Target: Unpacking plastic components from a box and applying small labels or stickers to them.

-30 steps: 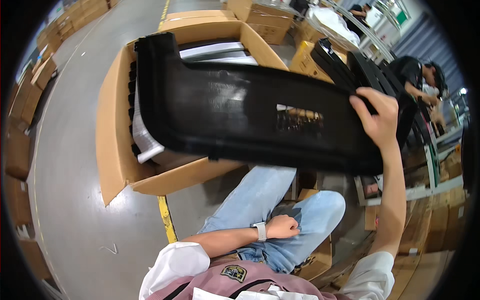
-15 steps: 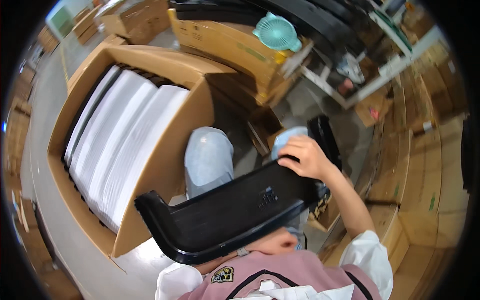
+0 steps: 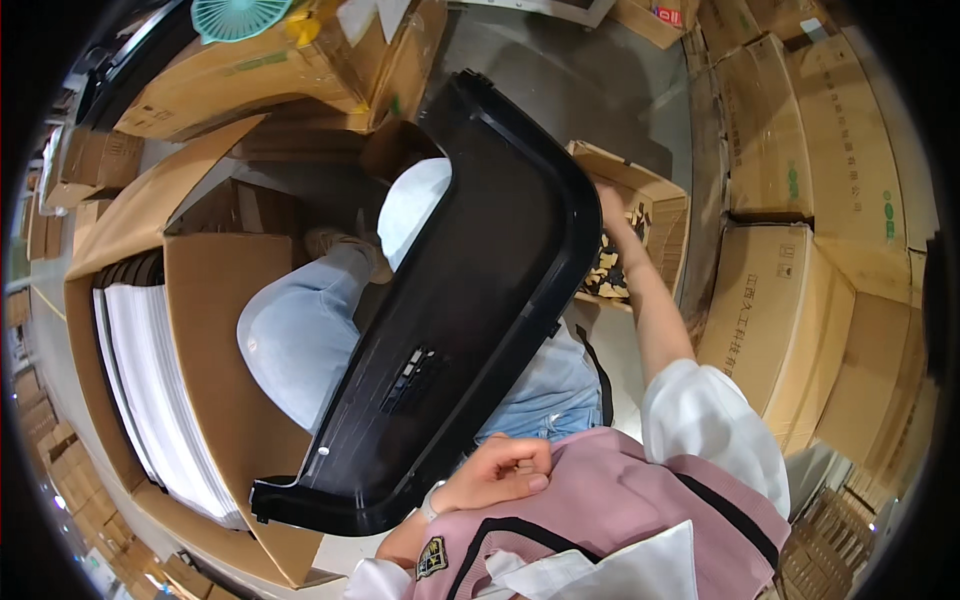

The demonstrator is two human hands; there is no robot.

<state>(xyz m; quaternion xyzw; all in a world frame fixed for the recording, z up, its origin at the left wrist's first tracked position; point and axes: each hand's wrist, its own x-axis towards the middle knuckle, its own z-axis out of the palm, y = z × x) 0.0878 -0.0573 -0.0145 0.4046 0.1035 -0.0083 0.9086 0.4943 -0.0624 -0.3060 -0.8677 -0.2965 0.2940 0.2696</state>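
A long black plastic panel (image 3: 470,250) with bent ends and a raised rim rests slantwise over my thighs, its lower end over my left forearm. My left hand (image 3: 500,475) is curled closed against my pink vest, just beside the panel; whatever may be inside the fingers is hidden. At the right, my right hand (image 3: 609,208) reaches into a small open carton (image 3: 663,184) beyond the panel's edge, and its fingers are mostly out of sight. Small black and yellowish pieces (image 3: 608,275) lie in that carton.
On my left stands a large open carton (image 3: 215,350) packed with white sheets (image 3: 150,370) and black edges. Stacked cartons (image 3: 770,290) line the right side. At the far left, a turquoise fan (image 3: 240,15) sits at a carton (image 3: 250,70).
My right hand has let go of the panel and moved into the small carton. The panel has swung steeper, its far end now pointing away from me. The view has turned right.
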